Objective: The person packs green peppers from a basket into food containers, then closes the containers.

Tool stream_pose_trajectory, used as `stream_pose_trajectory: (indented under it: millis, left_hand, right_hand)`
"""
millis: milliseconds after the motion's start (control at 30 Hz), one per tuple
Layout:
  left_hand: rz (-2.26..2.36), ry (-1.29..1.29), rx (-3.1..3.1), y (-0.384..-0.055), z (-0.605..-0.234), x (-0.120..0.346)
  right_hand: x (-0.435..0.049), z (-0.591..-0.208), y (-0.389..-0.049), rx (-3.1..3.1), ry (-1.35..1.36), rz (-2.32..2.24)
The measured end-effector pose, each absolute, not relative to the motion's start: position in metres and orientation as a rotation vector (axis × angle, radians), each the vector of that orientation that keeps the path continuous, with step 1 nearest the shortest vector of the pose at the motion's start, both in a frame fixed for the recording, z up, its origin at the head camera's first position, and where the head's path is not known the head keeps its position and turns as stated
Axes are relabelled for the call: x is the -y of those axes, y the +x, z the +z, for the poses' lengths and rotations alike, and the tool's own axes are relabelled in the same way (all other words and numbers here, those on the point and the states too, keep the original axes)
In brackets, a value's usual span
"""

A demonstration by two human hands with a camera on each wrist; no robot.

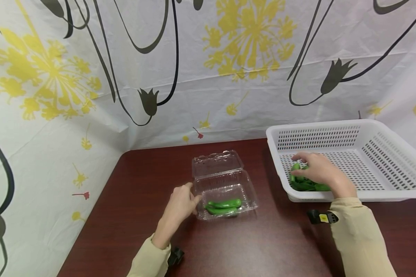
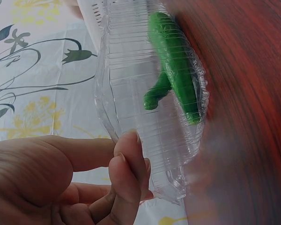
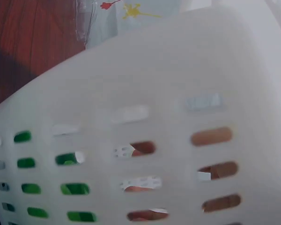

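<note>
Two greens (image 1: 225, 204) lie side by side near six o'clock in the clear box (image 1: 225, 188), on the dark surface (image 1: 152, 181). The left hand (image 1: 180, 204) is at the box's nine o'clock, where its grip appears to pinch the thin edge. A light hold should do, just enough to stop sliding, since such plastic probably bends easily.

Between two and three o'clock from the box stands the white basket (image 1: 384, 195), with a heap (image 1: 305, 186) of more greens in its eight o'clock corner. The right hand (image 1: 317, 169) is over that heap, its grip parted, with finger and thumb about one green; whether they touch it cannot be told. A good pick would take a single piece by its middle, leave its neighbours undisturbed and rise straight until clear of the basket's rim.

The lid (image 1: 216, 164) is folded back at the box's twelve o'clock, which keeps access from above free. Farthest off hangs the patterned cloth (image 1: 194, 115).
</note>
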State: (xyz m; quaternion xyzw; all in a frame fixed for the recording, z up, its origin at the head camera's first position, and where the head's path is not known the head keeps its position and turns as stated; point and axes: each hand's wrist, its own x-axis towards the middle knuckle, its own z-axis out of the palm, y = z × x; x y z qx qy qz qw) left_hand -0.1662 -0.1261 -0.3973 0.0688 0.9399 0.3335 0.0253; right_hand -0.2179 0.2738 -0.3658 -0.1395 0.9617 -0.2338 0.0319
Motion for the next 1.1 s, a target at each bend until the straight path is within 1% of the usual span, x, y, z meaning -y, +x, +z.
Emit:
stream_pose_trajectory:
  millis: [267,1100]
  left_hand:
    - [1.036,0.218,-2.907,-0.166,-0.397,0.126]
    - [1.04,0.227,-2.915,-0.166,-0.397,0.126]
  right_hand:
    - [-0.277,-0.369,-0.219,-2.873,-0.383,-0.729]
    - [-0.285,-0.376,-0.222,-2.831,-0.435,-0.663]
